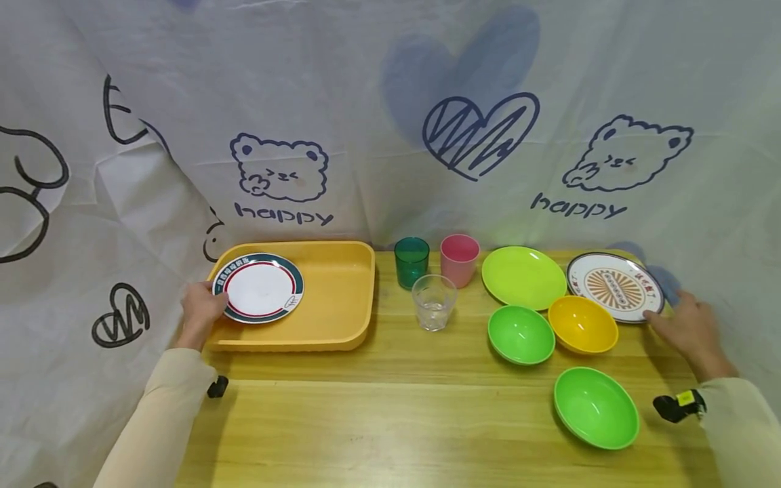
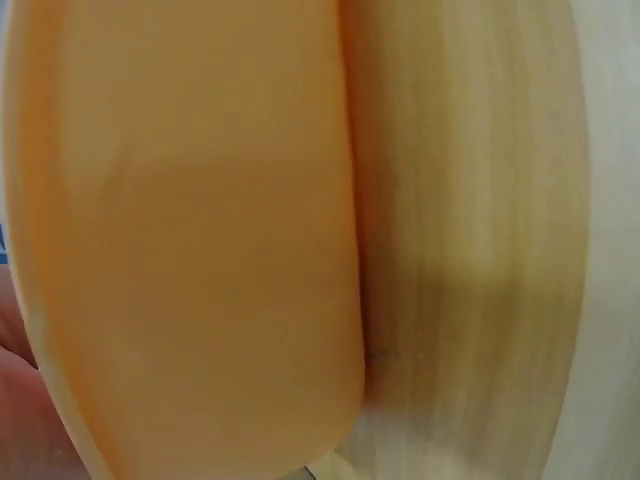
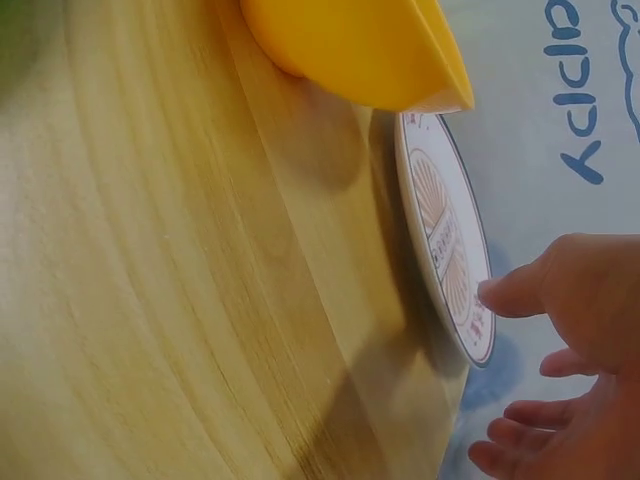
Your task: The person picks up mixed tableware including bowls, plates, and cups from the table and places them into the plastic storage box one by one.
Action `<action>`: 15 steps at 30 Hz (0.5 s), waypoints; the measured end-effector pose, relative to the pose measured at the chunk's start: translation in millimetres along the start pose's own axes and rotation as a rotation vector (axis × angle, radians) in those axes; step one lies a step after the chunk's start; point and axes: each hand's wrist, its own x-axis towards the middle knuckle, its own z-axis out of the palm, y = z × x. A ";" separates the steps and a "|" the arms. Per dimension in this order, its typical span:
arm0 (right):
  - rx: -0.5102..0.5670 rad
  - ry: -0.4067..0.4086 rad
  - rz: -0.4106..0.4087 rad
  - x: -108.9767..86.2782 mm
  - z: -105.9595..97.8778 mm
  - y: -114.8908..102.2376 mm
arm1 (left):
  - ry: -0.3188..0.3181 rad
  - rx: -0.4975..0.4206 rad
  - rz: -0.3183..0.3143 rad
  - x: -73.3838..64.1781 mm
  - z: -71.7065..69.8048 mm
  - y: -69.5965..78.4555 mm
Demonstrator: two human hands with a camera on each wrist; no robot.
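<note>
I count three plates, three bowls, three cups and one tray (image 1: 338,291) on the table (image 1: 366,434). My left hand (image 1: 203,308) pinches the teal-rimmed plate (image 1: 259,293) at its left edge, thumb on top; my other fingers there are mostly hidden. That plate is over the tray's left half, face up. Being round, it has no long axis; its rim lettering points to the upper left, its small drawing to the lower right. The tray's long axis runs left to right.

My right hand (image 1: 692,329) is loose, its thumb touching the near right rim of the sunburst plate (image 1: 610,288), its four fingers apart from it. This plate sits at the far right, round and face up, its red lettering towards the upper right.

Left of it is the lime plate (image 1: 523,278). Nearer me are the yellow bowl (image 1: 582,325) and two green ones, one (image 1: 521,335) just beside it, the other (image 1: 596,409) closest to me. Between tray and plates stand the teal cup (image 1: 411,263), pink cup (image 1: 459,261) and clear cup (image 1: 434,305), all upright.
</note>
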 end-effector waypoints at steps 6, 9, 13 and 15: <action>-0.017 -0.035 -0.031 6.0 1.8 5.2 | 0.031 0.117 0.087 -4.1 6.5 4.4; 0.004 -0.058 -0.045 9.8 3.3 6.7 | 0.004 0.124 0.072 -4.2 9.1 6.5; 0.020 -0.062 -0.050 12.7 3.5 9.1 | -0.044 0.164 0.078 -3.9 11.6 9.3; 0.019 -0.057 -0.038 14.0 2.9 9.6 | -0.058 0.192 0.106 -3.7 12.3 10.4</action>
